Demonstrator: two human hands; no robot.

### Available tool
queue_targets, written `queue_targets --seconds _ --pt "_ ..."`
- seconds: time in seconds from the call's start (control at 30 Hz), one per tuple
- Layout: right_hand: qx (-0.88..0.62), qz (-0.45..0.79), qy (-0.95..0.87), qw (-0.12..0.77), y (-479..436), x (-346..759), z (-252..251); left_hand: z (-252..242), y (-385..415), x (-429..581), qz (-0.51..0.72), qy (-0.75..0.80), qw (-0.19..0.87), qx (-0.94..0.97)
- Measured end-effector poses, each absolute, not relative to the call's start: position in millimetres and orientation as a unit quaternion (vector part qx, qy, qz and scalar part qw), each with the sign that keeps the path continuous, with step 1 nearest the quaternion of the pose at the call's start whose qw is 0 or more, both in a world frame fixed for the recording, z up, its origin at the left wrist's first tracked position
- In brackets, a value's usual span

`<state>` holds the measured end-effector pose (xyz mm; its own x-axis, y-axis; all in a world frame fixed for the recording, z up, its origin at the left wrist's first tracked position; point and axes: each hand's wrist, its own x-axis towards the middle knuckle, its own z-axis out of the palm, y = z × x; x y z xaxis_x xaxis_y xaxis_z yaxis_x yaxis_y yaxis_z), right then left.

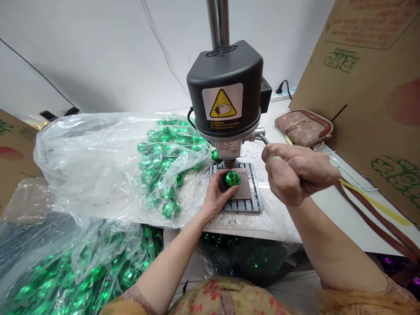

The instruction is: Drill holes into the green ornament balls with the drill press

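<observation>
Head: left hand [216, 189] cups ball [233, 178], right hand [295, 172] clenches lever [263, 139].

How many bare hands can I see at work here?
2. The left hand holds a shiny green ball beneath the black machine; the right hand is closed around the lever at the machine's right. No others show.

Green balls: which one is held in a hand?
The green ball beneath the drill press, gripped by the left hand; no hand touches the other green balls.
</observation>
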<state>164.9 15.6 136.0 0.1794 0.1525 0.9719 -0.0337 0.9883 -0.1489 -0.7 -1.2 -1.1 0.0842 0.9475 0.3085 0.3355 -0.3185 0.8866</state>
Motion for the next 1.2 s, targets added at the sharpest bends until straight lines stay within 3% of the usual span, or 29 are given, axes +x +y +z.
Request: queue_targets --seconds 0.33,0.57,0.73,0.87,1.03,1.2 --pt "-0.017 0.044 -0.672 0.739 13.8 168.4 130.6 6.2 -3.8 2.3 0.482 0.482 0.330 0.653" --pt "-0.174 0.163 -0.559 0.794 6.1 158.2 173.8 5.1 -2.3 5.7 0.498 0.492 0.349 0.623" --pt "-0.182 0.226 -0.566 0.772 16.0 159.1 206.5 16.6 -29.9 2.9 0.510 0.533 0.233 0.634" --pt "-0.128 0.232 -0.560 0.785 23.0 160.4 204.5 10.3 -80.2 -9.8 0.436 0.413 0.180 0.779" --pt "-0.120 0.223 -0.563 0.787 24.1 159.2 201.1 -26.8 -126.8 -25.9 0.236 0.273 0.089 0.928" --pt "-0.146 0.204 -0.561 0.789 22.0 158.5 201.3 -23.6 -119.7 -42.5 0.281 0.285 0.103 0.911"
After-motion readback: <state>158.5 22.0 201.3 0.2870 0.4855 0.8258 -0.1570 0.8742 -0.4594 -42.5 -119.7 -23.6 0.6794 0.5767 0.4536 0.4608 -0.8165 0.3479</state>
